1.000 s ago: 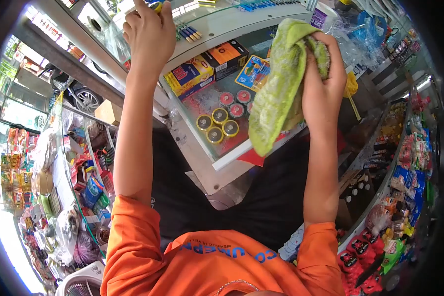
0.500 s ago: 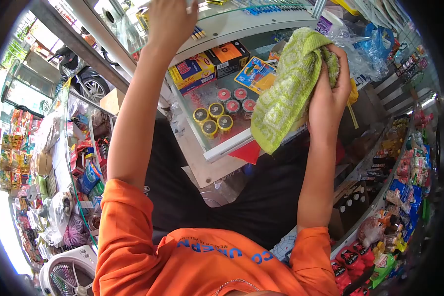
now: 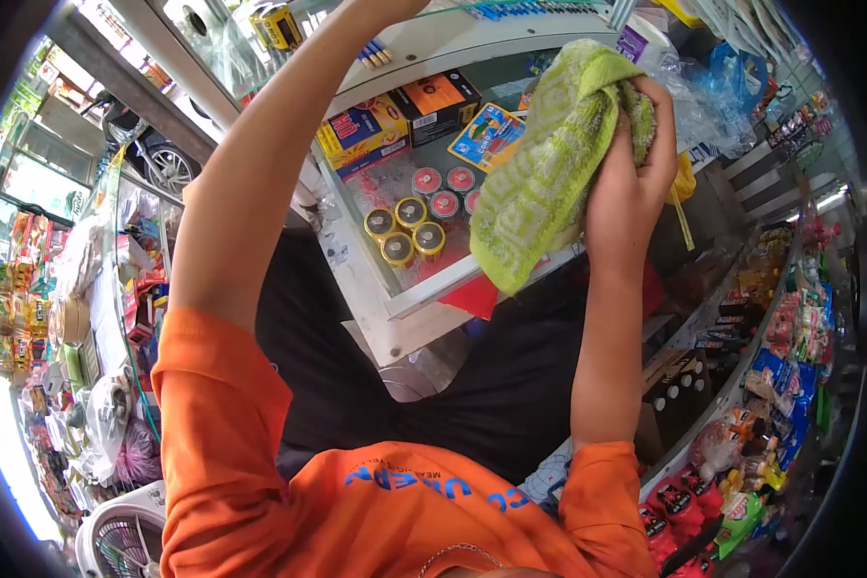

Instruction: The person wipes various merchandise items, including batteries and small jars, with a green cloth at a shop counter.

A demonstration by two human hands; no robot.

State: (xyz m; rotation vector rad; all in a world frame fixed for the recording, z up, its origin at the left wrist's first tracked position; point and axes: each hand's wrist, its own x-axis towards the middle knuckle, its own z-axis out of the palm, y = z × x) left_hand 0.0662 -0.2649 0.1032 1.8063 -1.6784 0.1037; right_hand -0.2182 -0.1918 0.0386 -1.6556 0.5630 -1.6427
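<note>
The right hand [image 3: 631, 164] is clamped on a bunched green towel [image 3: 549, 164], fingers closed round the top of it. The rest of the cloth hangs down over the near edge of the glass counter [image 3: 424, 289]. The left hand reaches up beyond the top of the view, so I cannot tell whether it grips anything. The two hands are well apart. Under the glass, just beside the towel, sit round tins [image 3: 409, 226], with orange and blue boxes [image 3: 395, 120] behind them.
</note>
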